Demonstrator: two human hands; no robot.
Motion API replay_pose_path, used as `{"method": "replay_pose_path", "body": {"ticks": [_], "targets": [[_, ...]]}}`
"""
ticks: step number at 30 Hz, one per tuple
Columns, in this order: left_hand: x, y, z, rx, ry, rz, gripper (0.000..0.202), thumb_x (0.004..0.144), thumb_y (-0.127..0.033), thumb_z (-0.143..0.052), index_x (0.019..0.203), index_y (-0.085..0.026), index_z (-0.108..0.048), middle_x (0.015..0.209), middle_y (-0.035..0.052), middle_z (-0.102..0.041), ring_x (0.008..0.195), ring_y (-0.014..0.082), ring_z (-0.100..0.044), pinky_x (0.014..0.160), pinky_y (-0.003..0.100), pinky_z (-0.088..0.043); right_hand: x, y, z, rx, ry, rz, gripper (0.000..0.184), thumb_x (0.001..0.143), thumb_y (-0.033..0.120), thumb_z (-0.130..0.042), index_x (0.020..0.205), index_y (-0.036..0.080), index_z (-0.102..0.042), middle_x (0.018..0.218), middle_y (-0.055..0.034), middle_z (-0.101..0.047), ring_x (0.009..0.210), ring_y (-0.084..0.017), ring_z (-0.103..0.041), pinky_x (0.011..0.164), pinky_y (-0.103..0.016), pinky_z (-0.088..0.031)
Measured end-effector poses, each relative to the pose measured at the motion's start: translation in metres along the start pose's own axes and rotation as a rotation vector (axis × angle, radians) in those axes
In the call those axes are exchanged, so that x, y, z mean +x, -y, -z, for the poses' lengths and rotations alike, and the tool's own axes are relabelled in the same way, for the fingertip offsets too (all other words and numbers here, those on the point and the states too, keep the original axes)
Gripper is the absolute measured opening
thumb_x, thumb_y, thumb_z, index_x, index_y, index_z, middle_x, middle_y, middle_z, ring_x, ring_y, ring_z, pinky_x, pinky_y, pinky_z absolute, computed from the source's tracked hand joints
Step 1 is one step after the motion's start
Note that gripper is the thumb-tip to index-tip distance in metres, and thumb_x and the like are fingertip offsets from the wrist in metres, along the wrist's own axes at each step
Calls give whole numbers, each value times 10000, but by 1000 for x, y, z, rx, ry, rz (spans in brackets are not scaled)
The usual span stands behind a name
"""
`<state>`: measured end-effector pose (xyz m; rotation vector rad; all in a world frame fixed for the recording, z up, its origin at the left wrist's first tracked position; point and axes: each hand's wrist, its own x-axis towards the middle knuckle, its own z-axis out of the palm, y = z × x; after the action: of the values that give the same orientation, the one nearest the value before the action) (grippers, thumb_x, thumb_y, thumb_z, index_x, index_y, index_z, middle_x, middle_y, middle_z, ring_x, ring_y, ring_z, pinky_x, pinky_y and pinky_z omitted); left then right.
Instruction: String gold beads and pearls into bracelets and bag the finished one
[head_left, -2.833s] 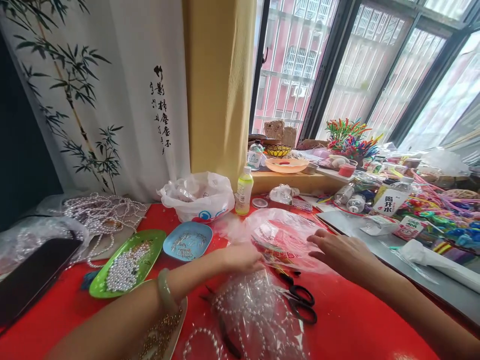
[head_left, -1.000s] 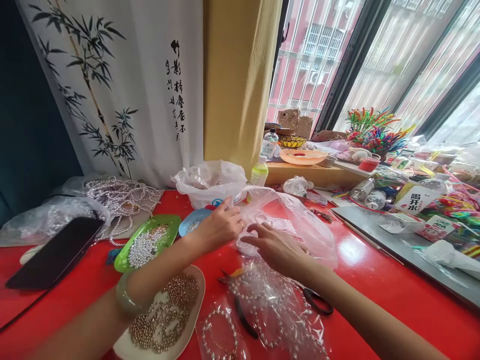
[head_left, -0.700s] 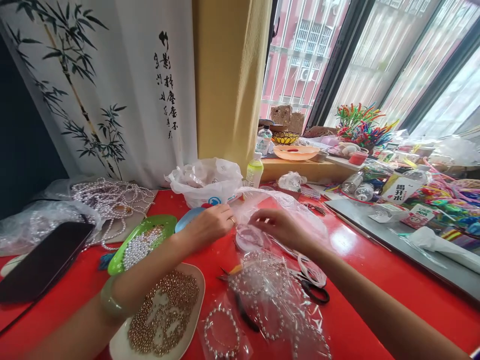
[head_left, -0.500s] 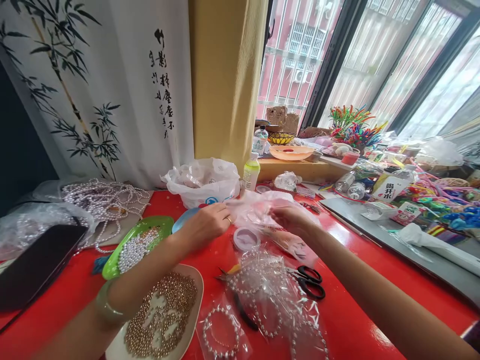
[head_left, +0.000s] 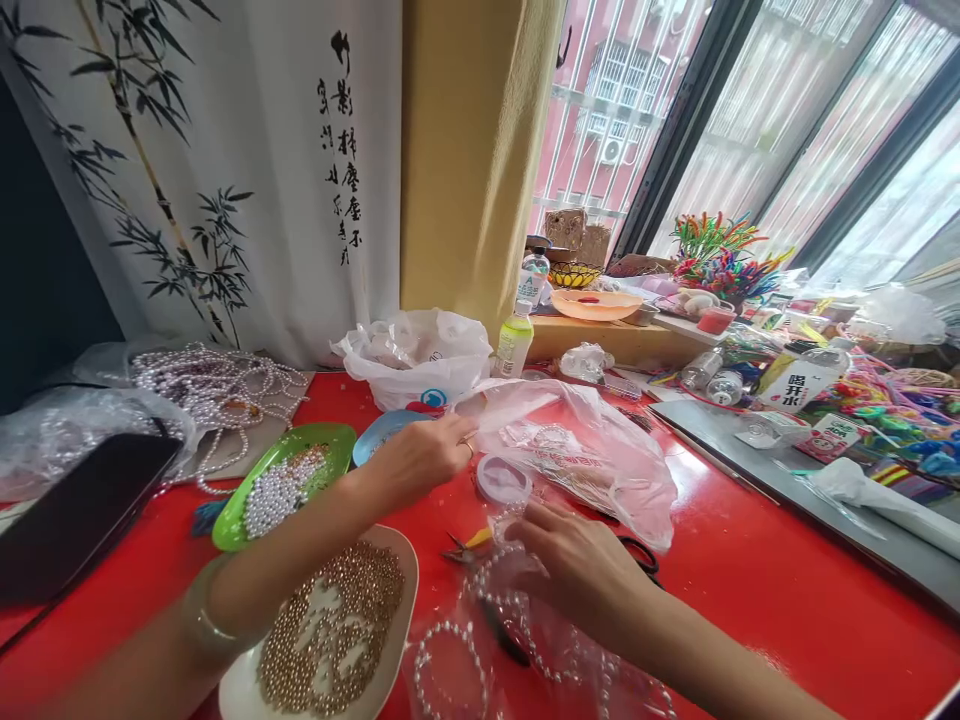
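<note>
My left hand (head_left: 420, 460) is closed, pinching the edge of a thin pinkish plastic bag (head_left: 592, 455) and holding its mouth up above the red table (head_left: 750, 580). My right hand (head_left: 577, 565) lies lower down, on clear cellophane packets of pearl bracelets (head_left: 480, 650), its fingers curled onto one of them. A small round pink-lidded container (head_left: 502, 478) sits between the two hands. Yellow-handled pliers (head_left: 469, 543) lie just left of my right hand, and black scissor handles (head_left: 641, 553) show just right of it.
A white dish of gold beads (head_left: 330, 630) lies under my left forearm. Behind it are a green dish of white pearls (head_left: 281, 482), a blue dish (head_left: 382, 437), a white bag (head_left: 416, 360), pearl strands (head_left: 217, 385) and a black phone (head_left: 75, 515). Craft clutter (head_left: 862, 400) fills the right side.
My right hand has dropped from the pinkish bag's mouth down onto the cellophane bracelet packets. The left hand still holds the bag's edge, and the bag has spread open to the right.
</note>
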<state>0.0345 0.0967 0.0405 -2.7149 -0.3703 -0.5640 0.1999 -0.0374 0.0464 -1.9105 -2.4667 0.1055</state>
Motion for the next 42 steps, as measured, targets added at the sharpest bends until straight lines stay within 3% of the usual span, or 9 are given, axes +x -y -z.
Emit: {"method": "replay_pose_path", "body": {"ticks": [6, 12, 16, 19, 24, 29, 35, 38, 42], "targets": [[0, -3, 1, -415, -65, 377, 479, 810, -79, -354, 1274, -196, -360, 1423, 139, -179, 916, 180, -585, 764, 323, -483, 4, -4, -1, -22, 26, -50, 377, 708, 207, -636, 1072, 194, -540, 1030, -89, -576, 872, -232, -565, 623, -295, -442], [0, 2, -8, -759, 42, 529, 325, 769, -183, -476, 1080, -175, -570, 1190, 98, -532, 920, 195, -575, 861, 347, -426, 7, -6, 0, 168, 22, -4, 114, 721, 132, -601, 822, 175, -631, 843, -44, -600, 729, -164, -566, 622, -265, -414], [0, 5, -6, -669, -49, 519, 268, 769, -190, -493, 1005, -201, -619, 1049, 53, -622, 1007, 224, -508, 887, 392, -391, 9, -12, 18, 595, -20, 90, 43, 716, 164, -586, 673, 164, -592, 704, 5, -557, 609, -92, -492, 557, -208, -382], [1, 3, -3, -685, -132, 528, 268, 770, -126, -464, 958, -208, -636, 987, 32, -646, 968, 193, -534, 866, 349, -413, 17, -30, 27, 908, -28, -46, 131, 709, 278, -578, 649, 163, -563, 589, 30, -509, 503, -70, -437, 462, -188, -349], [2, -1, -1, -725, -222, 576, 321, 772, -93, -415, 991, -198, -626, 1109, 35, -602, 1010, 174, -546, 883, 306, -423, 45, -85, 17, 860, -221, -347, 143, 706, 244, -535, 603, 145, -548, 489, 33, -456, 409, -71, -424, 387, -197, -337], [1, 0, -4, -742, -217, 518, 378, 779, -98, -403, 1112, -192, -556, 1245, 43, -506, 1140, 176, -457, 971, 343, -359, 56, -112, -1, 691, -453, -442, 214, 788, 260, -414, 842, 140, -582, 792, -87, -604, 727, -179, -610, 642, -313, -483], [1, 2, -10, -727, -206, 511, 422, 779, -91, -404, 1177, -194, -499, 1281, 50, -469, 1163, 172, -431, 990, 347, -333, 36, -61, -1, 363, -566, -269, 260, 777, 221, -468, 1022, 178, -543, 1112, -130, -512, 1060, -275, -443, 888, -470, -332], [1, 3, -11, -722, -203, 505, 439, 777, -88, -399, 1192, -202, -484, 1287, 41, -463, 1177, 172, -416, 997, 338, -324, 25, -17, -3, 272, -425, -70, 126, 781, 265, -521, 819, 200, -622, 830, -70, -614, 841, -227, -526, 747, -375, -419], [1, 2, -8, -704, -193, 512, 435, 784, -97, -394, 1202, -188, -471, 1297, 48, -450, 1191, 163, -399, 1010, 329, -304, 25, 24, -17, -47, -168, 122, 250, 745, 372, -586, 751, 130, -649, 779, -130, -610, 809, -256, -496, 651, -348, -417]]}}
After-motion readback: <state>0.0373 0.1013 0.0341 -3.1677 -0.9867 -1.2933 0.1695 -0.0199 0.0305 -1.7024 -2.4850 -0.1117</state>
